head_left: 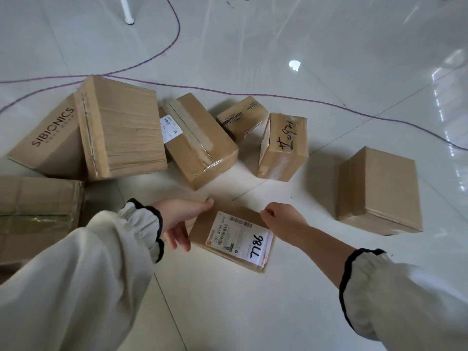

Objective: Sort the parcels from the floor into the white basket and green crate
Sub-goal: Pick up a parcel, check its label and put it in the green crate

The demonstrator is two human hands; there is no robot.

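A flat brown parcel [231,236] with a white label marked "7786" lies on the tiled floor just in front of me. My left hand [181,219] holds its left edge, thumb over the far corner and fingers down the side. My right hand [281,216] grips the far right corner with curled fingers. Several more cardboard parcels lie beyond: a "SIBIONICS" box [48,138], a large taped box [121,130], a labelled box [200,145], a small box [241,117], a handwritten box [283,148] and a plain box [379,191]. The white basket and green crate are out of view.
Another big taped box [38,214] sits at the left edge, beside my left sleeve. A purple cable [253,93] snakes across the floor behind the parcels. A white furniture leg [126,8] stands at the top left. Glossy white tiles [329,72] stretch beyond.
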